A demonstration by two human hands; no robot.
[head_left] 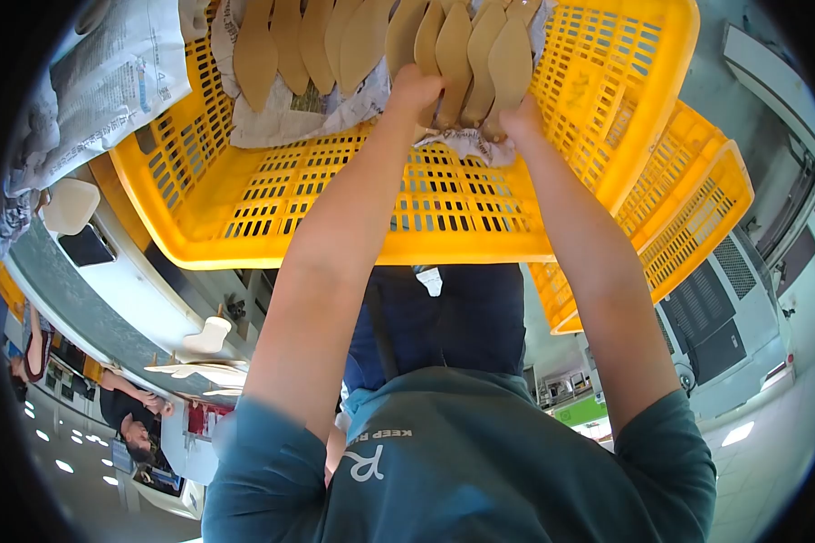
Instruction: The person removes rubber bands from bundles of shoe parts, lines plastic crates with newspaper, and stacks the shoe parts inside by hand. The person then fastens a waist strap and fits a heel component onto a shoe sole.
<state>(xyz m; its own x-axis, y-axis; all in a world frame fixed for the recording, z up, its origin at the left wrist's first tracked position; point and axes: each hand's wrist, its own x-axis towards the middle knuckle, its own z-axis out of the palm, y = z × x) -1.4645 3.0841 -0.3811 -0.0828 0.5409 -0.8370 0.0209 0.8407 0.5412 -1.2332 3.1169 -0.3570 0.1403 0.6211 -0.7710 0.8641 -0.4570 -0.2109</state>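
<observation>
Tan shoe insoles (453,65) stand on edge in a row inside a yellow plastic crate (371,251). My left hand (417,89) is closed at the near left end of one bunch of them, its fingertips hidden behind the insoles. At the right end of the same bunch is my right hand (520,118), closed against the last insole, fingers mostly out of sight. More insoles (257,59) lean in the crate to the left of my hands. Crumpled newspaper (272,127) lines the crate beneath them.
A second yellow crate (688,208) sits to the right, beside a grey machine (711,308). Newspaper (118,81) hangs at the upper left. Pale sole-shaped pieces (208,337) lie on a bench at left. Another person (131,407) is in the background.
</observation>
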